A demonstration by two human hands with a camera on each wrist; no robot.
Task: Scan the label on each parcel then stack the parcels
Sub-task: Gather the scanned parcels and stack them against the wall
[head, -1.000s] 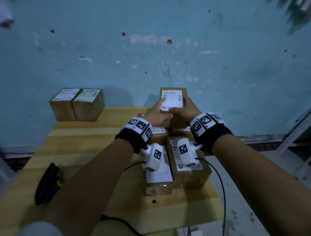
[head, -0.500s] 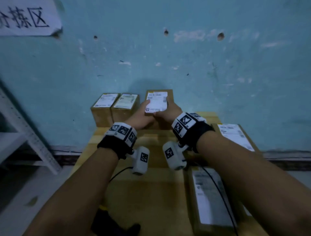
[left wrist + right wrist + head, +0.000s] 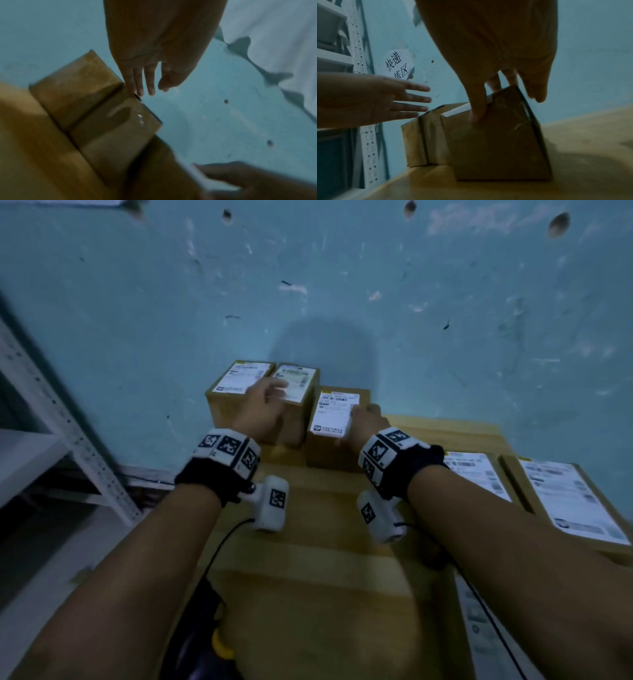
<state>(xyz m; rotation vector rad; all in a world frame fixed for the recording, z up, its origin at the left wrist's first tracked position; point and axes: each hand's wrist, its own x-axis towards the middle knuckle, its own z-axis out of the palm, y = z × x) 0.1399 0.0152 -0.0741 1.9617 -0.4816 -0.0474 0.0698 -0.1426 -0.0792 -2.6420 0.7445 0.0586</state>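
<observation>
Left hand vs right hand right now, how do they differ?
The left hand is open with fingers spread above the two brown cardboard parcels by the wall, gripping nothing. The right hand grips the third brown cardboard parcel, thumb on its near face. Both wear marker wristbands.

Dim bluish light; motion blur all views; soft shadow on wall; wide-angle edge stretch
</observation>
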